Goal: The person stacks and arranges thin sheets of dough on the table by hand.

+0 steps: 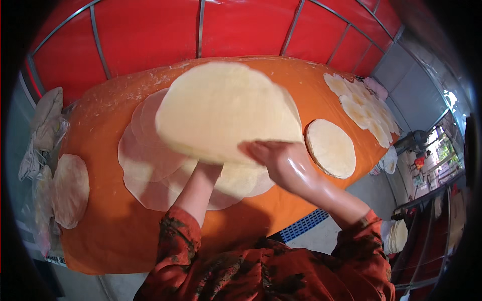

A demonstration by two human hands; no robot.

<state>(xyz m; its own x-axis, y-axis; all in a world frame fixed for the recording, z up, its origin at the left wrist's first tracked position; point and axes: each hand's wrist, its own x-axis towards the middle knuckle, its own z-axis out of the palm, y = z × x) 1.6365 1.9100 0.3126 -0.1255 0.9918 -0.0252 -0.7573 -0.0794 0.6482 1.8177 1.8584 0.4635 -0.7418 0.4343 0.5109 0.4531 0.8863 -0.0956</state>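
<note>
A large, thin round dough sheet (226, 109) is raised above the orange-covered table (109, 240). My left hand is hidden beneath its near side; only the wrist (209, 170) and forearm show. My right hand (273, 160) holds the sheet's near right edge, its fingertips blurred and the wrist shiny. Below the raised sheet, several thin, translucent round sheets (145, 150) lie overlapping in a fan on the orange cover. Part of this fan is hidden by the raised sheet.
A round stack of pale sheets (331, 148) stands to the right. Overlapping flat pieces (361, 105) cover the far right corner. Another round sheet (70, 191) rests at the left edge near plastic bags (42, 203). Red panels (150, 35) with metal bars rise behind the table.
</note>
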